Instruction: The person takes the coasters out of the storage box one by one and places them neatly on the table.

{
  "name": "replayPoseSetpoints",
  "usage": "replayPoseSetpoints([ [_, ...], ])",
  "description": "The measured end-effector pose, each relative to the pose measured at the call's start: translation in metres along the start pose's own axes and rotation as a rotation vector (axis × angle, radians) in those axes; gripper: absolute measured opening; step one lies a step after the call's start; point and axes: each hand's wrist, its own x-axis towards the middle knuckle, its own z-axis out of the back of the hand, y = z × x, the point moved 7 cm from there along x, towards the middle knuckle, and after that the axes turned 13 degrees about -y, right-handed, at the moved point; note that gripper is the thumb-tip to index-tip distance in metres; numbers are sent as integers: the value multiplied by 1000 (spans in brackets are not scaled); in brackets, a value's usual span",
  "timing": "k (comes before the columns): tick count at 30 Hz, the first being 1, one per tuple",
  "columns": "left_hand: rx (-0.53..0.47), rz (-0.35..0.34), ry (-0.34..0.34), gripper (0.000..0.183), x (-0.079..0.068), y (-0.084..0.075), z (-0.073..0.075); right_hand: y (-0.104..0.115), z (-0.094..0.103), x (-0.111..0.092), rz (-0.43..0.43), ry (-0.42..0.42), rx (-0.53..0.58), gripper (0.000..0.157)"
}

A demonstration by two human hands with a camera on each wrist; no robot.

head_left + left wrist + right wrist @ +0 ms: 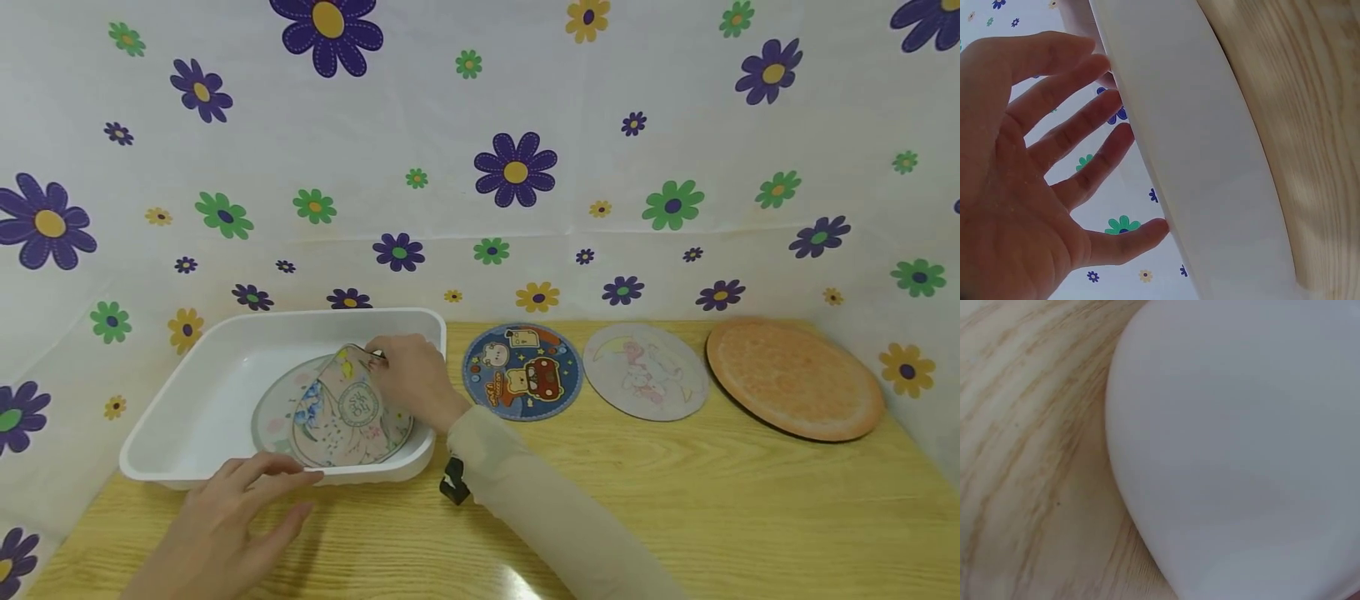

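A white plastic basin [198,392] stands on the left of the table, with round mats lying inside it. At the upper right edge of a floral round mat [330,429] with a lettered circle, my right hand [412,375] pinches the mat, its fingertips partly hidden. That mat overlaps a pale round mat [273,408] beneath it. My left hand [232,517] has its fingers spread and lightly bent, fingertips at the near rim; the left wrist view shows them along the basin wall [1191,137]. Only the basin's outside [1229,437] and table show in the right wrist view.
Right of the basin lie a dark blue cartoon mat [522,372], a pale pink-and-white mat [645,372] and an orange-tan mat [795,379] in a row. A flower-printed cloth [435,125] hangs behind the wooden table [675,508].
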Motion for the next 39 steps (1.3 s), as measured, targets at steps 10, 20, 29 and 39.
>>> replayPoseSetpoints([
  [10,13,63,71,37,-1,2,-1,-6,9,7,-19,-42,198,15],
  [20,-1,108,127,37,0,6,-2,-21,13,5,-287,36,554,19],
  [29,3,58,89,37,5,5,-2,-33,27,-5,-459,39,672,22],
  [39,-3,56,74,37,4,6,0,-43,46,-15,-565,-61,779,24],
])
